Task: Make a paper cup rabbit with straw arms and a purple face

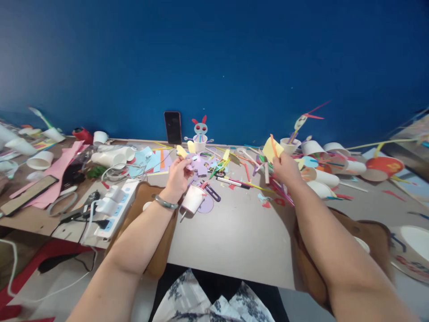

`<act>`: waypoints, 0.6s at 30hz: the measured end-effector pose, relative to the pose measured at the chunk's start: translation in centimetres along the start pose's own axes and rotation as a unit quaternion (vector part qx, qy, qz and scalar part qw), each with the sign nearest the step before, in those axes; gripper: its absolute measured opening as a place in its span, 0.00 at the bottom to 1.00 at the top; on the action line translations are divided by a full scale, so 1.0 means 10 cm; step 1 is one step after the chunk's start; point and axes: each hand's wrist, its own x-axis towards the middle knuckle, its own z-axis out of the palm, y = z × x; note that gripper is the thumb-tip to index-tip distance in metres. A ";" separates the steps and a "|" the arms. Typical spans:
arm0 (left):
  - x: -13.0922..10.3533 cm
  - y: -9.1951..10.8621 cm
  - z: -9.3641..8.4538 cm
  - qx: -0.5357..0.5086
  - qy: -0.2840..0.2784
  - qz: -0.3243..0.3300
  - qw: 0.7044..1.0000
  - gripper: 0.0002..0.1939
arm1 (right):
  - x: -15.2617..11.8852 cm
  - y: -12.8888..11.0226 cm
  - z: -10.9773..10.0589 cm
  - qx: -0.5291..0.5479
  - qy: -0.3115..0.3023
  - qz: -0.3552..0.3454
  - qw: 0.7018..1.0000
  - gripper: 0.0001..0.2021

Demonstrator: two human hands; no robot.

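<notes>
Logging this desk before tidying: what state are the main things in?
Left hand: pinching paper.
Right hand: pinching yellow paper, orange strip.
Phone at wall: upright, screen dark.
Left-side phone: lying flat.
Power strip: chargers plugged in.
Rabbit-faced cup: upright.
White marker: lying down, cap unclear.

Bears, across a pale grey tabletop [234,250], pink paper [62,179] and a white power strip [117,212] at left, an upright dark phone [173,127] at the back, scissors [212,192] and a marker [233,182] mid-table, paper cups [321,177] toward both ends
</notes>
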 end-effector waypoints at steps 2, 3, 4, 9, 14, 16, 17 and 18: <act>-0.02 -0.02 0.00 0.020 -0.017 -0.013 1.000 0.15 | -0.02 -0.02 0.05 0.004 0.005 -0.029 1.000 0.23; -0.04 -0.02 0.01 0.033 -0.030 -0.024 0.999 0.15 | -0.04 -0.04 0.07 0.005 0.013 -0.048 0.999 0.26; -0.07 -0.02 0.01 0.049 -0.052 -0.038 0.997 0.15 | -0.06 -0.06 0.09 0.006 0.023 -0.070 0.997 0.29; -0.27 0.04 0.02 0.161 -0.354 -0.108 0.915 0.20 | -0.19 -0.27 0.30 0.012 0.065 -0.211 0.975 0.28; -0.34 0.12 0.03 0.204 -0.506 -0.155 0.824 0.23 | -0.31 -0.66 0.71 0.002 0.009 -0.460 0.888 0.21; -0.34 0.12 0.02 0.202 -0.524 -0.156 0.812 0.22 | -0.32 -0.87 0.83 0.003 -0.006 -0.492 0.870 0.21; -0.34 0.11 0.01 0.195 -0.533 -0.156 0.808 0.21 | -0.32 -0.99 0.87 0.006 -0.015 -0.500 0.866 0.21; -0.34 0.10 0.00 0.186 -0.540 -0.159 0.805 0.21 | -0.31 -1.12 0.90 0.010 -0.035 -0.511 0.859 0.21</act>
